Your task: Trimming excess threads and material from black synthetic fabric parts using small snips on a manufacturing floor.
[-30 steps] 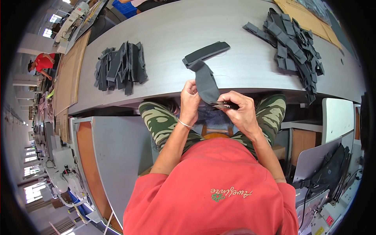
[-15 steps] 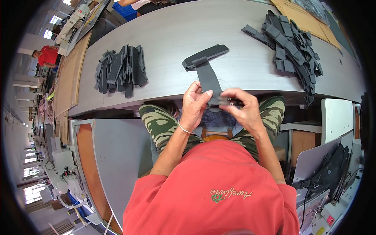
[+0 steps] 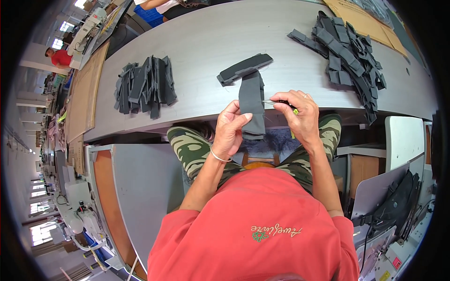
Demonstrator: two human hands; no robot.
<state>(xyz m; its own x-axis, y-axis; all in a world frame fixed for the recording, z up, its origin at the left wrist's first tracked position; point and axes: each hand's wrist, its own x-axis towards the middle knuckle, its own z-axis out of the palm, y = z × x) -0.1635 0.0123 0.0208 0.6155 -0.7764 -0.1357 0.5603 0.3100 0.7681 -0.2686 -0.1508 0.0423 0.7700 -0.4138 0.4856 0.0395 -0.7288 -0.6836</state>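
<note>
My left hand (image 3: 230, 129) pinches the lower end of a dark grey fabric strip (image 3: 251, 100) that hangs over the front edge of the grey table (image 3: 201, 37). My right hand (image 3: 300, 114) holds small thread snips (image 3: 280, 103) with a yellow-green part, their tip touching the strip's right edge. The strip's far end lies under a second dark grey piece (image 3: 244, 68) resting crosswise on the table.
A stack of dark strips (image 3: 144, 86) lies on the table to the left, and a larger loose heap (image 3: 349, 51) at the right. Another person (image 3: 164, 4) sits across the table. Sewing machines (image 3: 79, 220) stand at lower left, a dark bag (image 3: 396, 210) at right.
The strip has been drawn toward me and now hangs straight over the table edge. My right hand has shifted from under the strip to its right edge with the snips.
</note>
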